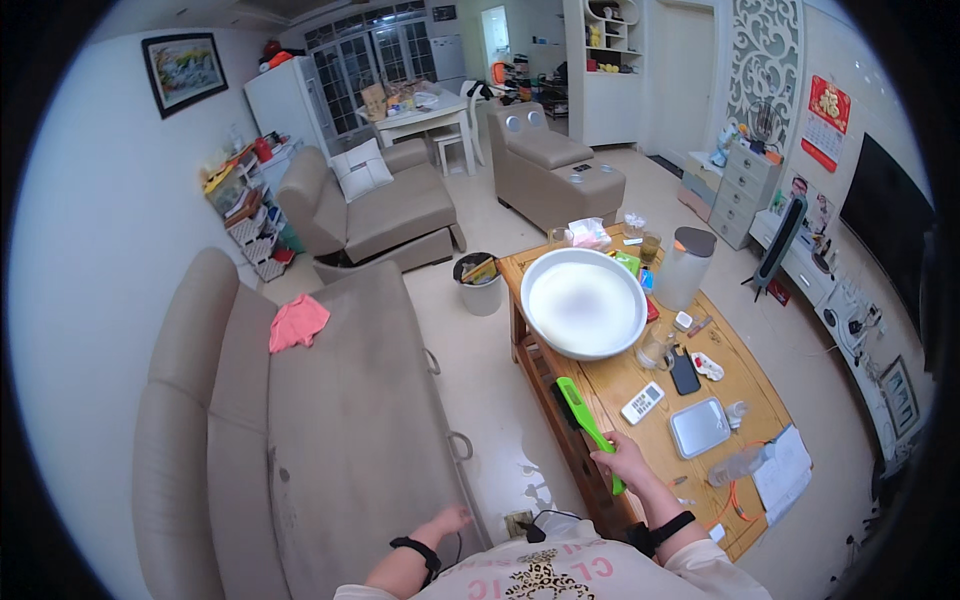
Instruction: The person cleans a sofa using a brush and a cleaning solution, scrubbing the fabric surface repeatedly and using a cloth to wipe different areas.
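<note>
My right hand (pixel 626 463) grips the bright green handle of a brush (pixel 587 417) with dark bristles. The brush is over the near left edge of the wooden coffee table (pixel 600 382), its head pointing away from me and its bristles facing left. Beyond it stands a large round white basin (pixel 585 304), whose pale inside makes its contents hard to tell. Low beside the front edge of the sofa seat (pixel 360 420) is my left hand (pixel 450 519), with nothing visible in it and the fingers loosely bent. A pink cloth garment (pixel 300 322) lies at the seat's far end.
A white remote control (pixel 643 403), a glass mug (pixel 657 346), a dark phone (pixel 684 371), a plastic container (pixel 700 427) and a clear bottle (pixel 735 466) crowd the table. A tall pitcher (pixel 684 268) stands behind. A waste bin (pixel 480 295) is on the floor between sofa and table.
</note>
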A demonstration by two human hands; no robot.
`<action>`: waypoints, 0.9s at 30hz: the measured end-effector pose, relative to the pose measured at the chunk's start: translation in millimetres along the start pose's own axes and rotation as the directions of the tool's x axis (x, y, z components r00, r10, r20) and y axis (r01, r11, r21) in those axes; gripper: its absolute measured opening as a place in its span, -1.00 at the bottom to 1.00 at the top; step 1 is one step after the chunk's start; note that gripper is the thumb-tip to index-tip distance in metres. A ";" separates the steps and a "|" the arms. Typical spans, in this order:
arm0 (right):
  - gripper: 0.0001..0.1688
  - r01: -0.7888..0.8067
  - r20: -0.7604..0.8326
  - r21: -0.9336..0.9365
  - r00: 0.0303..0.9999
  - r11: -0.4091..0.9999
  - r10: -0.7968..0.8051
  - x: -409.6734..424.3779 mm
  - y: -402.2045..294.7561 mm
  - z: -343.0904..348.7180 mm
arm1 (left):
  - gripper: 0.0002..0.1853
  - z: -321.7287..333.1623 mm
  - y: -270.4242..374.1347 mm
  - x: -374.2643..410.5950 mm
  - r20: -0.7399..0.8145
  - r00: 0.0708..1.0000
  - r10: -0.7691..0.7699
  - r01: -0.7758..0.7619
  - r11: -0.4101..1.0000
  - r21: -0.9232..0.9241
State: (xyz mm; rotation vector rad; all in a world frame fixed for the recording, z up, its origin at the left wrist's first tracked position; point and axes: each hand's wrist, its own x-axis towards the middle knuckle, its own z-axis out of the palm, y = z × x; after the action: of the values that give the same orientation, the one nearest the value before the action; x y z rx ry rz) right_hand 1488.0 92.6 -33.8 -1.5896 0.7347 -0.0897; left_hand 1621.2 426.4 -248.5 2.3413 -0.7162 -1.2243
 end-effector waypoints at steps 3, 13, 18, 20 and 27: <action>-0.70 -0.006 0.046 -0.086 0.999 0.996 0.010 49.9 -35.1 1.2 | -0.51 -32.8 33.8 30.1 0.132 0.990 0.046 -0.059 0.993 0.100; -0.69 0.020 0.364 0.096 0.930 0.995 -0.054 272.9 -115.8 115.9 | -0.53 -192.0 10.3 140.7 -0.197 0.942 -0.271 0.261 0.962 -0.077; -0.63 0.075 0.437 0.214 0.885 0.974 -0.164 356.8 -166.2 212.0 | -0.54 -230.7 -13.8 153.2 -0.093 0.973 -0.210 0.208 0.977 -0.038; -0.62 0.079 0.429 0.218 0.888 0.973 -0.168 388.0 -178.6 241.2 | -0.56 -252.6 -31.4 176.7 0.034 0.973 -0.229 0.230 0.972 -0.041; -0.65 0.070 0.348 0.153 0.930 0.986 -0.121 494.9 -249.4 319.6 | -0.56 -430.0 -77.5 226.7 -0.202 0.956 -0.213 0.209 0.977 -0.043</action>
State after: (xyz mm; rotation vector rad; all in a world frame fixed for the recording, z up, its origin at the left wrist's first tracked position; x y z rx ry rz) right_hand 2127.3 116.0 -39.0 -1.4552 0.3590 0.0750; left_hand 2110.7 398.3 -204.8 2.5306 -0.3900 -1.0440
